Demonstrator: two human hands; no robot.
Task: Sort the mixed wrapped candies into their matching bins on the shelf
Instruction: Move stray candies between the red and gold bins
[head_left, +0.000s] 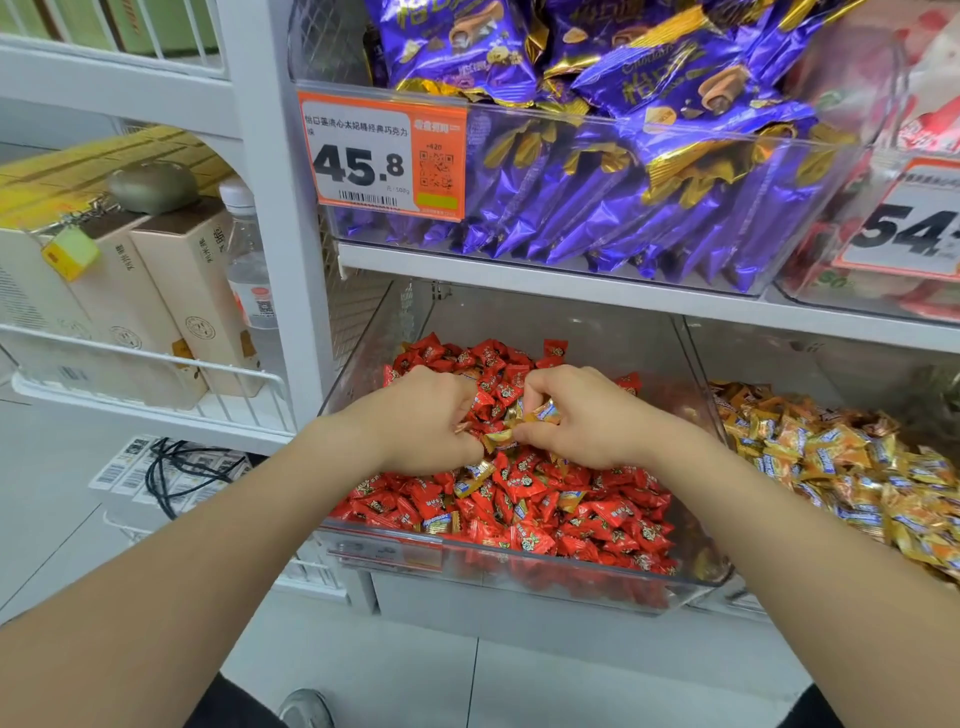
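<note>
Gold candies (543, 413) pinched between both hands: right hand (587, 421) fingers (527, 387) curled tight on them, left hand (426, 421) likewise. Beneath fingers, red candies (545, 499) fill clear bin (519, 569), gold strays mixed in; gold-candy bin (831, 358) rightward.

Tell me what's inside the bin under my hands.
Mostly red candies, a few gold candies mixed in. The left hand and right hand pinch gold ones; what lies beneath them is covered.

Candy bin (384, 551) sits left of neighbouring bin (831, 358), beneath upper bin (623, 122).
</note>
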